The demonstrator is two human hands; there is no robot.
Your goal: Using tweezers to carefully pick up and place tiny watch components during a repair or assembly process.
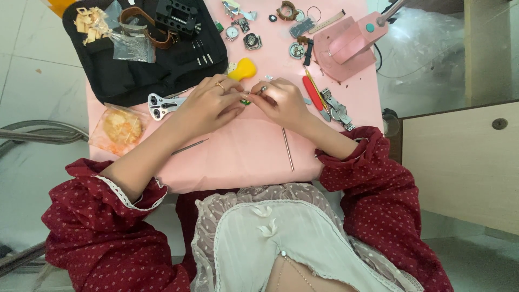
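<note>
While both hands meet near the middle of the pink table (243,157), my left hand (208,105) lies curled, fingers drawn together, fingertips pinching a tiny green part (245,101). My right hand (281,103) is curled too, thumb and forefinger closed on a small metal piece (263,89) just beside the green part. Fingertips of both hands nearly touch; the part sits between them, just above the tabletop. Too small to tell its shape.

Pose: both forearms run in from the near edge, angled toward each other, red dotted sleeves pushed back to the elbows. Ring on the left hand.

Around:
- yellow blower (242,69) just beyond the hands, toward the far edge.
- steel case wrench (161,105) touching the left hand's outer side, partly hidden under it.
- black pouch (135,70) over the far left corner, with a black block holder (175,16) and leather strap (146,30) on it.
- plastic bag (118,128) with orange stuff at the left edge.
- thin rod (288,148) near the right wrist, pointing to the near edge.
- red screwdriver (312,94) and metal band links (338,111) right of the right hand.
- pink press (348,40) at the far right corner.
- watch cases (243,35) along the far edge.
</note>
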